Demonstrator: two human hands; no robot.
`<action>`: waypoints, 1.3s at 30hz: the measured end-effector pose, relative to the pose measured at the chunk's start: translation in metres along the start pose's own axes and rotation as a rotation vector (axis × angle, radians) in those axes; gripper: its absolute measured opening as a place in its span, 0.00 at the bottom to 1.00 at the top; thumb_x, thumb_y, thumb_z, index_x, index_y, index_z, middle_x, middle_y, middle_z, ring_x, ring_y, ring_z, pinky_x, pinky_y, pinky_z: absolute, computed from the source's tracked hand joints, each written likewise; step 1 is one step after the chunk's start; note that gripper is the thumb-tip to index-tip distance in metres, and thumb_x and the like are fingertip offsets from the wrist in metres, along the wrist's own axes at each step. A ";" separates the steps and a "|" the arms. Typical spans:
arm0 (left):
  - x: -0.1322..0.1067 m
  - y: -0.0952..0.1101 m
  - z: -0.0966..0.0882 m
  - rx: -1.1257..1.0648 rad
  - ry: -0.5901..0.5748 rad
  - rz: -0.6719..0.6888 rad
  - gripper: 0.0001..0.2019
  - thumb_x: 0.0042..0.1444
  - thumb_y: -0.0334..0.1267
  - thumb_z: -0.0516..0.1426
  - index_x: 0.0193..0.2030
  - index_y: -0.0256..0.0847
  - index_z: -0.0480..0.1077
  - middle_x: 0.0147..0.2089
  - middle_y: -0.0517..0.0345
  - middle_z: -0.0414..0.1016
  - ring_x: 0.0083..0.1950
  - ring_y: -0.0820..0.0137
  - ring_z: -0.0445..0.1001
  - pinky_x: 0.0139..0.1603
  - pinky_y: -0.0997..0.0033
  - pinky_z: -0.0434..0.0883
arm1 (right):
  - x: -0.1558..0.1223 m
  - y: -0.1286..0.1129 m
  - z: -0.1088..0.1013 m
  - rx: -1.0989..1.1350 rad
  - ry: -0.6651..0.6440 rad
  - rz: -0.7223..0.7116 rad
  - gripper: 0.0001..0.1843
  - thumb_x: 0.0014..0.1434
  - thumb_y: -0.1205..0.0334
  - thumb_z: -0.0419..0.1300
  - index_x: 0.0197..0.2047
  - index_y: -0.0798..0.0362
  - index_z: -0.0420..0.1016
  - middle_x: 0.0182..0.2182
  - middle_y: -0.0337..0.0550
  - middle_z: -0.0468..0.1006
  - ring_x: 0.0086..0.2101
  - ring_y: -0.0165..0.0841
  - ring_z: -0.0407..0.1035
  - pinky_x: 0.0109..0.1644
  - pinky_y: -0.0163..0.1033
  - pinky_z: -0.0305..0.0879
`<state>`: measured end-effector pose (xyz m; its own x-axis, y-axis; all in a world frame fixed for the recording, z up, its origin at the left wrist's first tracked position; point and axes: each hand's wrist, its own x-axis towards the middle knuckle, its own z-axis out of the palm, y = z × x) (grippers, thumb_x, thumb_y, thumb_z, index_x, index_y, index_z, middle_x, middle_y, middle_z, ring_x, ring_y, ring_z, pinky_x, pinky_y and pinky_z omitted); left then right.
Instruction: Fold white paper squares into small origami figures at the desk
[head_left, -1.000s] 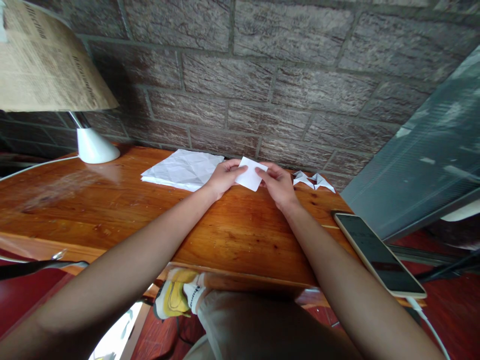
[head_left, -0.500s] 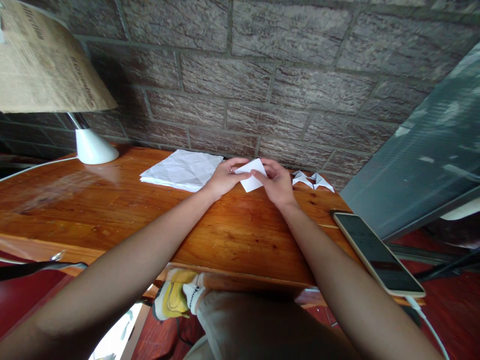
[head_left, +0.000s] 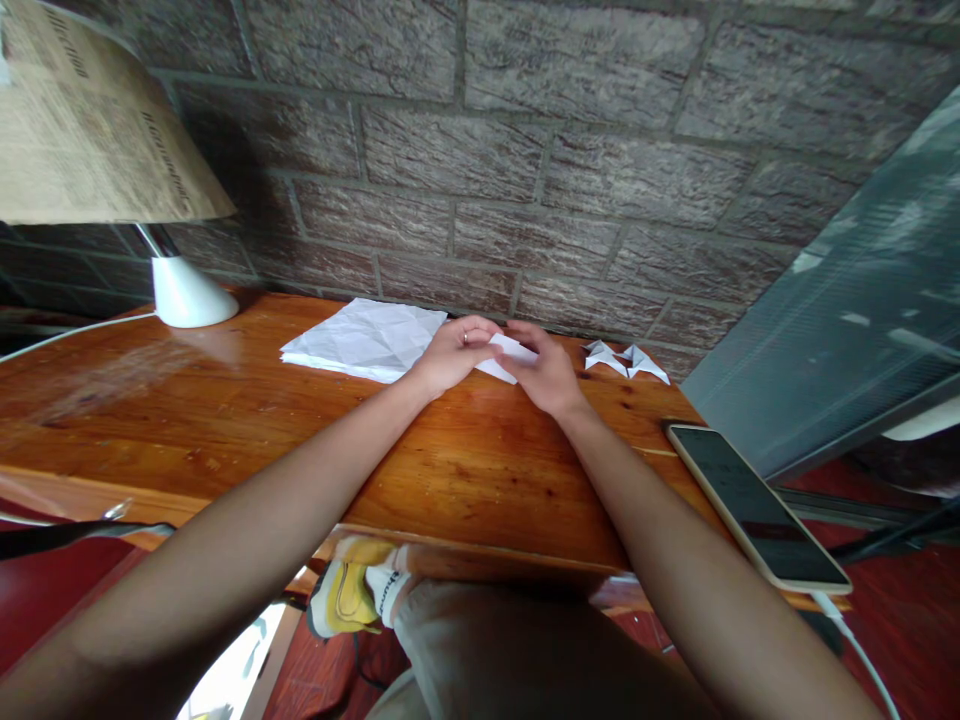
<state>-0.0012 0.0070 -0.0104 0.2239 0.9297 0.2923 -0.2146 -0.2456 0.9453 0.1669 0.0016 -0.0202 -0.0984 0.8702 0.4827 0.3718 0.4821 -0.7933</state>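
Observation:
A small folded white paper (head_left: pixel 510 353) lies low over the wooden table (head_left: pixel 225 420), near its far edge. My left hand (head_left: pixel 452 355) and my right hand (head_left: pixel 545 372) meet over it, fingers curled and pressed on the paper from both sides. Most of the sheet is hidden under the fingers. A ring shows on my left hand.
A crumpled white sheet stack (head_left: pixel 364 338) lies left of the hands. Small folded paper pieces (head_left: pixel 626 361) sit to the right. A phone (head_left: pixel 754 505) rests at the table's right edge, a lamp (head_left: pixel 112 170) at the far left. A brick wall stands behind.
The paper was held up and flat between both hands; now it is lowered toward the table and folded smaller, with both hands closed in over it.

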 end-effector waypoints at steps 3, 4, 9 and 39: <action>-0.001 0.001 0.001 -0.003 0.020 0.063 0.10 0.40 0.34 0.69 0.30 0.38 0.74 0.35 0.57 0.81 0.39 0.67 0.77 0.49 0.66 0.69 | 0.001 0.004 -0.002 -0.025 0.050 0.027 0.22 0.51 0.67 0.65 0.50 0.48 0.78 0.46 0.43 0.83 0.48 0.40 0.76 0.58 0.48 0.69; -0.001 0.001 0.001 -0.008 0.020 0.076 0.10 0.40 0.35 0.69 0.29 0.38 0.74 0.37 0.56 0.82 0.41 0.66 0.78 0.52 0.64 0.69 | 0.001 0.005 -0.003 -0.032 0.064 0.026 0.18 0.52 0.67 0.64 0.48 0.48 0.79 0.46 0.42 0.83 0.47 0.39 0.76 0.56 0.47 0.70; -0.001 0.002 0.001 -0.030 -0.035 0.117 0.09 0.41 0.35 0.70 0.27 0.38 0.74 0.43 0.52 0.83 0.47 0.64 0.79 0.59 0.58 0.68 | 0.003 0.006 -0.006 -0.025 0.085 0.008 0.08 0.55 0.60 0.64 0.39 0.48 0.81 0.40 0.41 0.84 0.40 0.37 0.77 0.51 0.45 0.71; 0.012 -0.009 -0.005 -0.289 0.200 -0.123 0.12 0.44 0.41 0.71 0.31 0.35 0.77 0.27 0.58 0.78 0.27 0.74 0.72 0.33 0.73 0.70 | -0.007 -0.023 -0.004 -0.062 -0.001 -0.181 0.13 0.58 0.61 0.61 0.42 0.44 0.87 0.40 0.40 0.85 0.34 0.36 0.75 0.46 0.43 0.71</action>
<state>-0.0015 0.0215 -0.0162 0.0809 0.9897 0.1180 -0.4633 -0.0675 0.8836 0.1623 -0.0163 -0.0040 -0.1695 0.7698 0.6153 0.4040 0.6238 -0.6691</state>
